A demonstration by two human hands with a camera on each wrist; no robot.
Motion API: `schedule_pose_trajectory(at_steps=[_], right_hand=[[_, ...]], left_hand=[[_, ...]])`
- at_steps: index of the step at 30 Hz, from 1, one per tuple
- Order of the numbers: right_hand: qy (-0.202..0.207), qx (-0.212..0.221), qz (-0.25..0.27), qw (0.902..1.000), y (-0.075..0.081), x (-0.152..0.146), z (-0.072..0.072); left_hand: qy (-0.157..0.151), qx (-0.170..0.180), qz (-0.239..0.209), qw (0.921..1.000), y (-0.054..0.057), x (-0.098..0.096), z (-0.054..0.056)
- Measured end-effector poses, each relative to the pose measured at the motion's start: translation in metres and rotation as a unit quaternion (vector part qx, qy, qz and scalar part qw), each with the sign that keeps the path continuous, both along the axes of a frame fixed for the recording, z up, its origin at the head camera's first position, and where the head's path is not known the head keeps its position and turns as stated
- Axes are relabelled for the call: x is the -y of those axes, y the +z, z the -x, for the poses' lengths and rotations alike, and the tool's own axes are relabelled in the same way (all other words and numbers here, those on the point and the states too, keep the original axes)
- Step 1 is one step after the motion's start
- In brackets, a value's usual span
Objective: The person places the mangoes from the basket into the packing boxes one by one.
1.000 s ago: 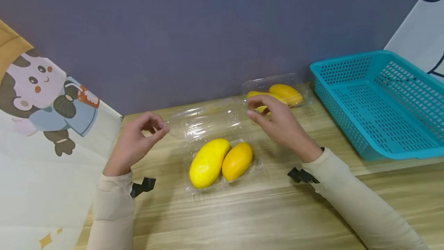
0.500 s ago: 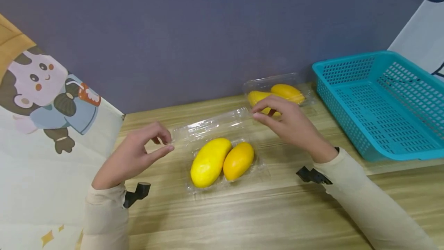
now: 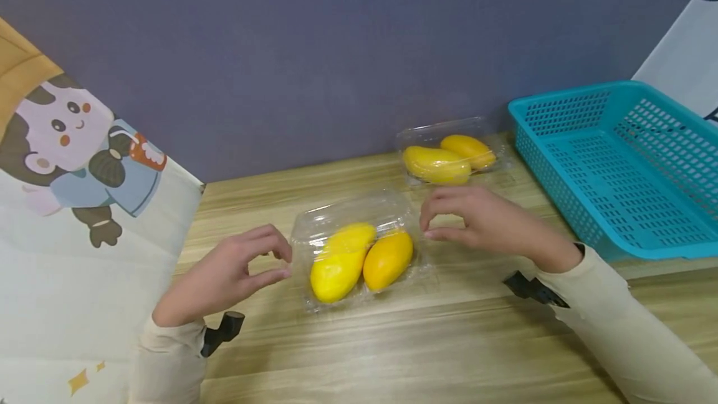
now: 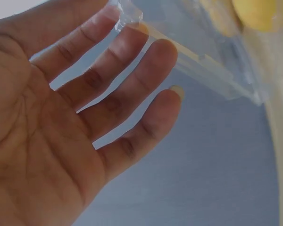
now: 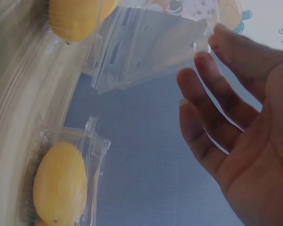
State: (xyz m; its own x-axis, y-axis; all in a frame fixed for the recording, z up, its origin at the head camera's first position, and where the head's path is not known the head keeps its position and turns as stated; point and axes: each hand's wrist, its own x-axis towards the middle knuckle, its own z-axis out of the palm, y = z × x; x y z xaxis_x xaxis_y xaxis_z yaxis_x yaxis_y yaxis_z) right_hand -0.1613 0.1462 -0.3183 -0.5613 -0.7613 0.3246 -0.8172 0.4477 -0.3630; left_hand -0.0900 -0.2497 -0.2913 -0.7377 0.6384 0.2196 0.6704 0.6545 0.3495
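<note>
A hinged clear plastic fruit box stands on the table in the head view. Its lid [image 3: 320,220] is tilted partly down over two yellow mangoes, a longer one [image 3: 335,276] and a shorter, more orange one [image 3: 388,260]. At the lid's left corner my left hand [image 3: 230,273] pinches the edge between thumb and forefinger; the left wrist view has that corner at the fingertips [image 4: 127,16]. My right hand [image 3: 482,220] pinches the opposite corner, visible in the right wrist view by the fingertips [image 5: 205,59]. The other fingers of both hands are loosely bent.
Behind my right hand sits a second clear box [image 3: 412,136], lid down, with two mangoes [image 3: 437,164] inside. A turquoise perforated basket [image 3: 594,248] stands at the right. A grey-blue wall [image 3: 314,67] closes the back, and a cartoon-printed sheet [image 3: 67,292] hangs at the left.
Both hands have come down and nearer, swinging the lid from standing raised behind the mangoes to leaning over them. The right hand has uncovered the second box. The mangoes stay put.
</note>
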Motion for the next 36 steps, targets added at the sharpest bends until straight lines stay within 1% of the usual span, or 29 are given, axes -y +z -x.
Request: schedule_pose_trajectory(at_steps=[4, 6, 8, 11, 15, 17, 22, 25, 27, 29, 32, 34, 36], right_hand=[[0.015, 0.015, -0.024, 0.9995, -0.004, -0.001, 0.001], [0.019, 0.024, -0.035, 0.9989, -0.006, 0.0, 0.002], [0.017, 0.03, -0.047, 0.9983, -0.009, 0.001, 0.003], [0.012, 0.032, -0.06, 0.9976, -0.013, 0.003, 0.004], [0.005, 0.036, -0.068, 0.997, -0.019, 0.006, 0.005], [0.006, 0.043, -0.07, 0.9966, -0.023, 0.007, 0.006], [0.014, 0.053, -0.074, 0.9958, -0.028, 0.01, 0.007], [0.018, 0.049, -0.075, 0.9958, -0.029, 0.011, 0.006], [0.021, 0.045, -0.076, 0.9958, -0.029, 0.012, 0.007], [0.024, 0.042, -0.078, 0.9958, -0.029, 0.013, 0.007], [0.027, 0.038, -0.082, 0.9956, -0.029, 0.013, 0.007], [0.026, 0.038, -0.083, 0.9955, -0.029, 0.013, 0.006], [0.026, 0.041, -0.084, 0.9953, -0.029, 0.012, 0.006]], left_hand=[[0.002, 0.027, 0.022, 0.9994, -0.01, -0.002, 0.001], [0.006, 0.033, 0.03, 0.999, -0.015, -0.002, 0.001], [0.01, 0.037, 0.035, 0.9986, -0.019, -0.003, 0.002], [0.02, 0.033, 0.046, 0.9982, -0.023, -0.005, 0.003], [0.033, 0.023, 0.066, 0.997, -0.028, -0.008, 0.005], [0.036, 0.024, 0.075, 0.9962, -0.031, -0.009, 0.005], [0.035, 0.041, 0.084, 0.995, -0.038, -0.01, 0.006], [0.027, 0.052, 0.077, 0.9953, -0.043, -0.009, 0.006], [0.021, 0.075, 0.06, 0.9952, -0.045, -0.006, 0.007], [0.023, 0.112, 0.033, 0.9928, -0.047, -0.002, 0.009], [0.04, 0.176, -0.007, 0.9836, -0.052, 0.004, 0.012], [0.055, 0.208, -0.02, 0.9763, -0.058, 0.007, 0.014], [0.064, 0.235, -0.025, 0.9696, -0.064, 0.011, 0.015]])
